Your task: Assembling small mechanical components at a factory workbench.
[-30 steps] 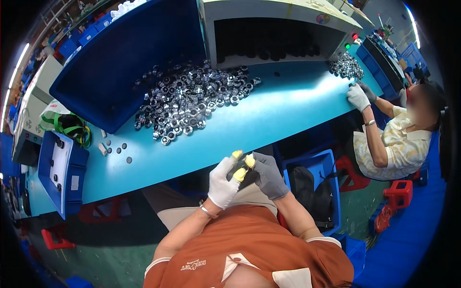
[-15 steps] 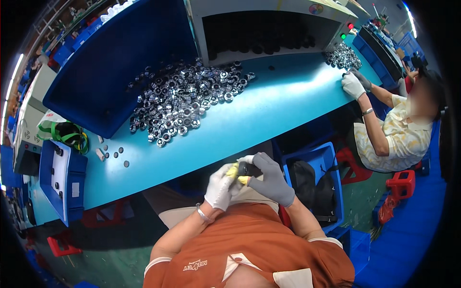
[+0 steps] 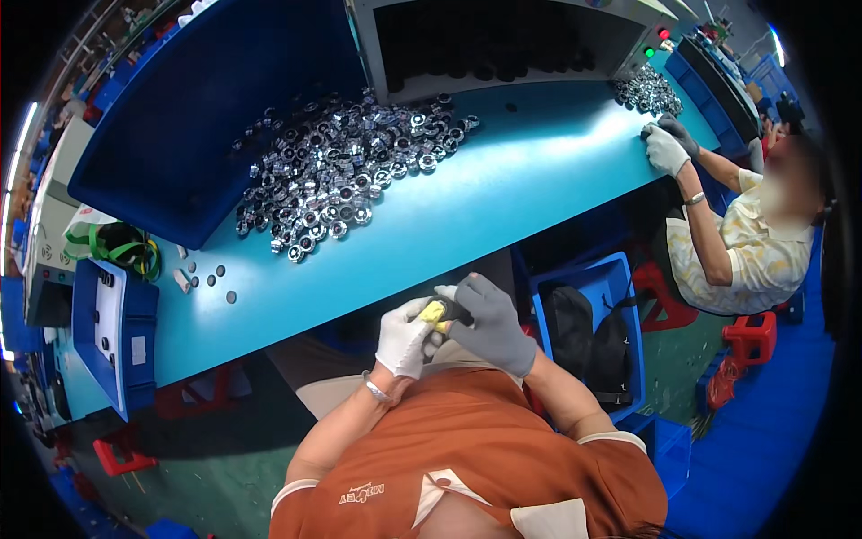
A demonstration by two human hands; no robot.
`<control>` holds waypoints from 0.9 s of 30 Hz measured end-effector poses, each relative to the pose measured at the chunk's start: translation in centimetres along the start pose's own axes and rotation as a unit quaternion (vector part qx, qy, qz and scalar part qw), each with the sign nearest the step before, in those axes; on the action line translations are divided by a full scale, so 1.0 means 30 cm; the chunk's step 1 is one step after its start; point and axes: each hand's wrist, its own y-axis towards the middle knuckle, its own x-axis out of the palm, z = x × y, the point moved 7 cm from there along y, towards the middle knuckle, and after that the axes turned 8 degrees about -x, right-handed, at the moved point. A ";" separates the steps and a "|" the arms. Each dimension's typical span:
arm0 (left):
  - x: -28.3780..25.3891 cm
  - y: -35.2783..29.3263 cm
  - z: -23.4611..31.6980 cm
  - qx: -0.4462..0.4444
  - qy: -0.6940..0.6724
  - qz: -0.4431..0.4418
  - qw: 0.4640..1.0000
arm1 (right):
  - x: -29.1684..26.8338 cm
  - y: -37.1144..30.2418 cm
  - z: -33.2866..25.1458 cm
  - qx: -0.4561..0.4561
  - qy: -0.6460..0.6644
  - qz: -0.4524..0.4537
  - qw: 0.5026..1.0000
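My left hand (image 3: 401,341), in a white glove with yellow covers on its fingertips, is closed around one side of a small dark round part (image 3: 459,312). From the other side my right hand (image 3: 494,329), in a grey glove, grips the same part. Both hands meet in front of my body, just off the near edge of the table. Fingers cover most of the part, so its exact kind does not show. Beyond them on the table lies a heap of shiny chrome ring-shaped parts with dark centres (image 3: 346,175).
A big blue bin (image 3: 215,117) lies tipped behind the heap. Several small black discs (image 3: 220,270) lie left on the turquoise table (image 3: 431,234). A blue crate (image 3: 628,314) with black bags stands at my right. A co-worker (image 3: 741,234) handles parts farther right.
My right hand's fingers have shifted over the dark part, and less of it shows now. Both hands stay together. The whole view has moved slightly.
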 end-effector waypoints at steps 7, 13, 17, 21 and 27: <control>-0.055 0.029 -0.059 0.011 0.047 0.060 0.997 | 0.085 -0.088 0.016 0.006 -0.035 0.051 0.998; -0.043 0.050 -0.101 0.005 -0.107 0.005 0.994 | 0.146 -0.144 0.115 0.272 0.357 0.118 0.886; -0.058 0.063 -0.072 0.034 0.027 -0.003 0.999 | 0.073 -0.084 0.097 0.167 0.172 -0.041 0.970; -0.015 0.026 0.048 0.126 0.256 -0.001 0.958 | 0.030 -0.039 0.078 0.127 0.140 -0.045 0.981; -0.057 0.067 -0.061 0.013 0.000 0.016 1.000 | 0.093 -0.118 0.125 0.249 0.342 0.069 0.903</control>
